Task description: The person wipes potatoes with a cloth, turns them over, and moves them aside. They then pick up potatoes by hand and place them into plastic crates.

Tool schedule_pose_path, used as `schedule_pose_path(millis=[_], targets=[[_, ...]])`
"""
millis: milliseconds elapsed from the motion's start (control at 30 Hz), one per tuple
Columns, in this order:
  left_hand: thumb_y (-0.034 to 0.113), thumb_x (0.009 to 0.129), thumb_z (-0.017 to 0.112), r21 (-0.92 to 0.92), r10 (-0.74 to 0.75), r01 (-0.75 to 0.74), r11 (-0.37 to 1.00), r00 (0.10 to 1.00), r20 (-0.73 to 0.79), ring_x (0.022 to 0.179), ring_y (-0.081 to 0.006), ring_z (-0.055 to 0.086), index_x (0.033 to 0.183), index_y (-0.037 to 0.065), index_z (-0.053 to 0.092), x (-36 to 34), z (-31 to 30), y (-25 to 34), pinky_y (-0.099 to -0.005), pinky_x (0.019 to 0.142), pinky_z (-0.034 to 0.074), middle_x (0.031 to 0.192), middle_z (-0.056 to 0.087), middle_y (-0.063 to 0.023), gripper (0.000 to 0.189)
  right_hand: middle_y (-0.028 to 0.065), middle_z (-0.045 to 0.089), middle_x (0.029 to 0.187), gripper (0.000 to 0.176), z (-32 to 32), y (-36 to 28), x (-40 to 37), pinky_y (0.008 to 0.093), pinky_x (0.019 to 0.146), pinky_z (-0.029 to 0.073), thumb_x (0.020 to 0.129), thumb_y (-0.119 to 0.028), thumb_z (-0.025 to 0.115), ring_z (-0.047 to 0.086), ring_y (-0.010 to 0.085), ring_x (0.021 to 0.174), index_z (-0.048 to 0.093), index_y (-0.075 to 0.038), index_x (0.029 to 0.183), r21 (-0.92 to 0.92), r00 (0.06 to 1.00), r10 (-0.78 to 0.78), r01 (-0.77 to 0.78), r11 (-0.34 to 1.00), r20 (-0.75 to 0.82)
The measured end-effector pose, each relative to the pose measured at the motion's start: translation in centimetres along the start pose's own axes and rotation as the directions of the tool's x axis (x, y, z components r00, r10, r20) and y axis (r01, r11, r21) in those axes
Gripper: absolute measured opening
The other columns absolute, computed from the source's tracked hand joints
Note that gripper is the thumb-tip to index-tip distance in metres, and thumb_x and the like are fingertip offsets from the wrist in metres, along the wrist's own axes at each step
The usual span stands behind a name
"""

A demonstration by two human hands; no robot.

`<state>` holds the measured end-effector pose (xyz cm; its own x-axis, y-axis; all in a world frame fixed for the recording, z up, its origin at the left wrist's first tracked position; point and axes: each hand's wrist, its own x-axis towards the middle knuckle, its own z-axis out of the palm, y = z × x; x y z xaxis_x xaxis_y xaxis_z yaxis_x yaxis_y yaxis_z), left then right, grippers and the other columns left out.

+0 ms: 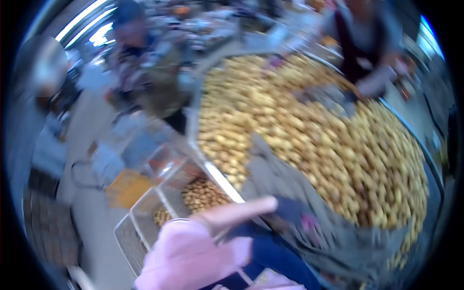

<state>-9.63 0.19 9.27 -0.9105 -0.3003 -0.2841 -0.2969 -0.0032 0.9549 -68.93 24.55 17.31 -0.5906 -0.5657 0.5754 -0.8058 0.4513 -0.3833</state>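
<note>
My left hand [292,212], in a dark glove with some pink on it, reaches in from a pink sleeve [179,246]. It overlaps a large grey cloth [285,179] draped over the near side of a heap of yellowish, potato-like produce [309,130]. Motion smears the fingers, so I cannot tell whether they grip the cloth. The heap fills a wide table with a raised pale rim [193,113]. My right hand does not show clearly.
Left of the table, a wire-sided crate [137,208] has compartments holding small brown pieces [205,195]. A person [367,43] across the heap reaches over it near a greyish bundle [331,99]. Another person [145,67] stands at the far left beside the table.
</note>
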Motion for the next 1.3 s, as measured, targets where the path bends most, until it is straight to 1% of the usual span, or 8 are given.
schedule_pose_path(millis=[100, 167, 300, 700, 867, 967, 1233, 1300], targets=[[0.024, 0.095, 0.047, 0.169, 0.143, -0.07, 0.983, 0.868, -0.475, 0.118, -0.0231, 0.05, 0.126, 0.006, 0.051, 3.6, -3.2, -5.5, -0.036, 0.101, 0.037, 0.125, 0.056, -0.014, 0.036, 0.0091, 0.05, 0.127, 0.038, 7.3, 2.8, -4.3, 0.0295, 0.095, 0.039, 0.098, -0.021, 0.039, 0.049, 0.0169, 0.111, 0.044, -0.002, 0.131, 0.522, 0.726, 0.118, -0.588, 0.618, 0.678], [0.015, 0.089, 0.051, 0.728, 0.439, 0.192, 0.658, 0.687, -0.578, 0.122, -0.0331, 0.046, 0.13, 0.006, 0.047, 5.0, -6.7, -10.2, -0.0365, 0.101, 0.038, 0.13, 0.05, -0.0191, 0.043, 0.0082, 0.06, 0.115, 0.032, 10.0, -7.8, -7.5, 0.0321, 0.086, 0.046, 0.092, -0.018, 0.049, 0.057, 0.0205, 0.102, 0.057, -0.007, 0.121, 0.322, 0.831, 0.173, -0.385, 0.865, 0.529], [0.025, 0.087, 0.053, 0.613, 0.182, 0.42, 0.67, 0.707, -0.683, 0.113, -0.0385, 0.049, 0.131, 0.004, 0.044, 5.4, -7.5, -8.8, -0.0417, 0.097, 0.04, 0.125, 0.051, -0.0204, 0.05, 0.0157, 0.057, 0.114, 0.04, 16.6, -17.4, -11.9, 0.0389, 0.084, 0.048, 0.083, -0.017, 0.061, 0.058, 0.0327, 0.101, 0.055, -0.012, 0.122, 0.189, 0.77, -0.3, 0.233, 0.954, 0.563], [0.035, 0.085, 0.062, 0.269, -0.279, 0.659, 0.702, 0.603, -0.747, 0.097, -0.0327, 0.058, 0.136, 0.013, 0.041, -0.4, -3.4, -6.6, -0.0378, 0.086, 0.045, 0.111, 0.059, -0.0176, 0.059, 0.0162, 0.055, 0.118, 0.037, 18.8, -20.9, -12.8, 0.0404, 0.077, 0.05, 0.082, -0.012, 0.06, 0.06, 0.0341, 0.095, 0.058, -0.015, 0.119, 0.042, 0.765, -0.424, 0.464, 0.885, 0.485], [0.023, 0.083, 0.063, 0.338, -0.088, 0.355, 0.872, 0.792, -0.604, 0.087, -0.0247, 0.061, 0.087, 0.009, 0.067, -2.7, -1.2, -2.7, -0.0327, 0.075, 0.048, 0.094, 0.065, -0.0065, 0.015, 0.0169, 0.052, 0.126, 0.038, 17.4, -21.2, -15.2, 0.0406, 0.079, 0.051, 0.085, -0.008, 0.053, 0.059, 0.0351, 0.099, 0.056, -0.015, 0.123, 0.074, 0.696, -0.412, 0.46, 0.885, 0.588], [0.013, 0.075, 0.074, 0.14, 0.158, -0.101, 0.985, 0.852, -0.5, 0.082, -0.0184, 0.061, 0.098, 0.008, 0.068, -3.2, 1.6, -2.6, -0.0309, 0.072, 0.048, 0.087, 0.064, -0.0044, 0.024, 0.0155, 0.052, 0.128, 0.043, 17.3, -23.3, -17.3, 0.0406, 0.08, 0.051, 0.084, -0.005, 0.05, 0.058, 0.0345, 0.102, 0.053, -0.015, 0.125, 0.165, 0.647, -0.446, 0.448, 0.879, 0.619], [0.022, 0.078, 0.071, 0.296, 0.275, -0.173, 0.94, 0.896, -0.349, 0.095, -0.0234, 0.06, 0.109, 0.01, 0.064, 0.4, 5.0, 0.1, -0.0315, 0.083, 0.047, 0.102, 0.062, -0.007, 0.034, 0.0124, 0.056, 0.123, 0.041, 16.9, -27.0, -18.3, 0.0404, 0.082, 0.05, 0.084, -0.008, 0.054, 0.056, 0.0301, 0.109, 0.054, -0.016, 0.124, 0.296, 0.533, -0.439, 0.336, 0.894, 0.723], [0.023, 0.08, 0.07, 0.116, 0.324, -0.303, 0.946, 0.861, -0.392, 0.097, -0.023, 0.06, 0.112, 0.011, 0.063, 2.1, 5.6, 1.9, -0.0321, 0.085, 0.047, 0.104, 0.061, -0.0071, 0.035, 0.0118, 0.058, 0.117, 0.037, 16.3, -30.2, -20.0, 0.0393, 0.082, 0.049, 0.082, -0.014, 0.058, 0.058, 0.0274, 0.105, 0.056, -0.013, 0.119, 0.858, 0.219, -0.844, 0.049, 0.511, 0.49]])
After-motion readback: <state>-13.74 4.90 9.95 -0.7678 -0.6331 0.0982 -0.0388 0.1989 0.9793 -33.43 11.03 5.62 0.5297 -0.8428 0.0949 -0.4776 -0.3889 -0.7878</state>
